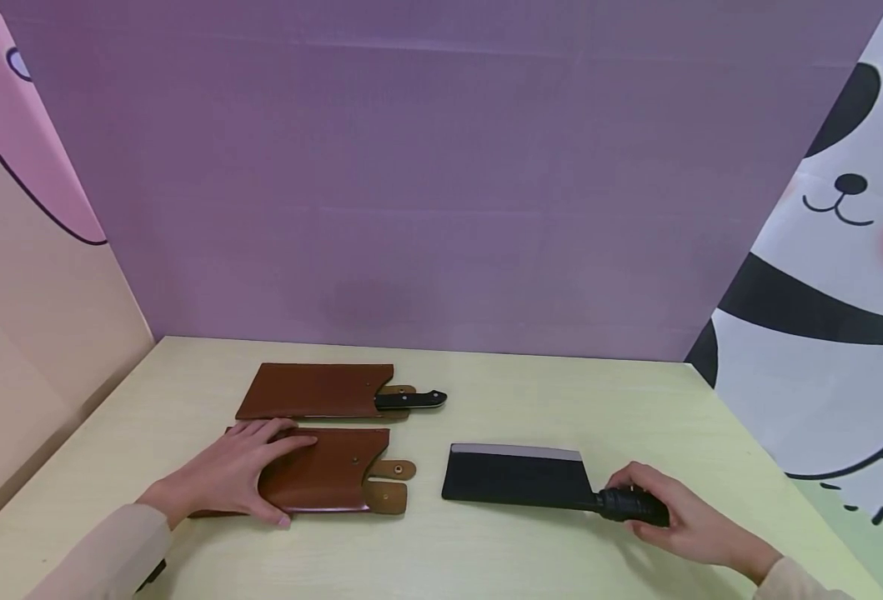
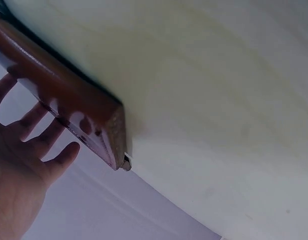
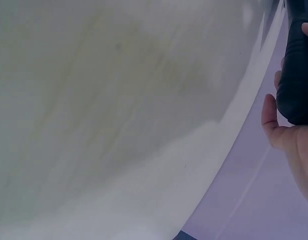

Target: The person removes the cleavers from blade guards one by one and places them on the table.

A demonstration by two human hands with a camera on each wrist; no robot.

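A brown leather knife sheath (image 1: 328,469) lies near the front of the table, its strap and tab pointing right. My left hand (image 1: 249,471) rests on its left part, fingers spread toward the far edge and thumb by the near edge. The left wrist view shows the hand (image 2: 31,150) with its fingertips against the sheath (image 2: 68,90). On the right, my right hand (image 1: 684,521) grips the black handle (image 1: 631,505) of a cleaver (image 1: 516,479) with a dark blade and a pale edge facing away. In the right wrist view only the handle (image 3: 296,75) shows clearly.
Behind the near sheath lies a second brown sheath (image 1: 317,390), with a black riveted knife handle (image 1: 414,400) sticking out at its right. A small dark object (image 1: 153,573) shows beside the left sleeve. A purple backdrop (image 1: 441,183) stands behind the pale table (image 1: 561,400).
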